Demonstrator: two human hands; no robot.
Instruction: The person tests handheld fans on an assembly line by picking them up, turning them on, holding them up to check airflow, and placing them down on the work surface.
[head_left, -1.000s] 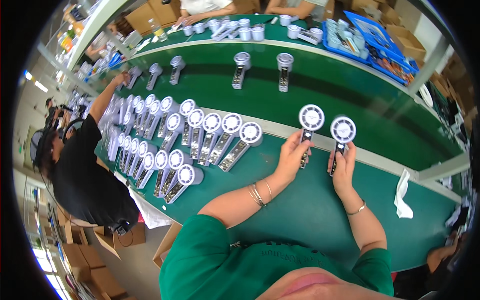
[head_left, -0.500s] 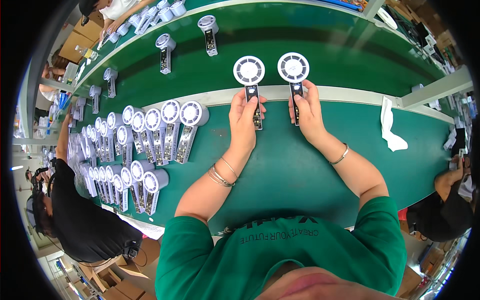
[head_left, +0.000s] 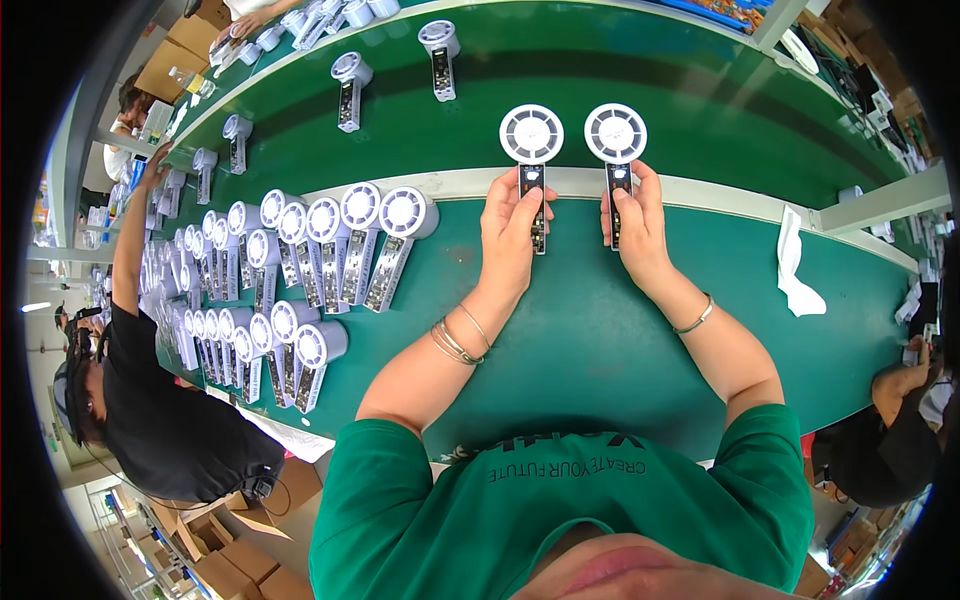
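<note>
My left hand (head_left: 509, 235) is wrapped round the handle of a white handheld fan (head_left: 532, 134), its thumb lying on the dark circuit board that shows along the handle. A second handheld fan (head_left: 615, 133) of the same kind is gripped upright by my right hand (head_left: 643, 230), with that thumb also on the exposed board. Both round fan heads point away from me, side by side and slightly apart, above the pale rail of the bench. A small light patch shows near the top of each board.
Several similar fans (head_left: 402, 213) stand in rows on the green bench (head_left: 600, 330) at left. More fans (head_left: 438, 40) sit spaced along the green belt (head_left: 560, 60) beyond the rail (head_left: 700, 188). A white cloth strip (head_left: 795, 265) lies at right. A co-worker in black (head_left: 180, 420) reaches toward the belt.
The whole view has shifted, moving most bench things rightward in the picture. Both hands still hold their fans, now slightly closer together. The co-worker's arm at left reaches farther up.
</note>
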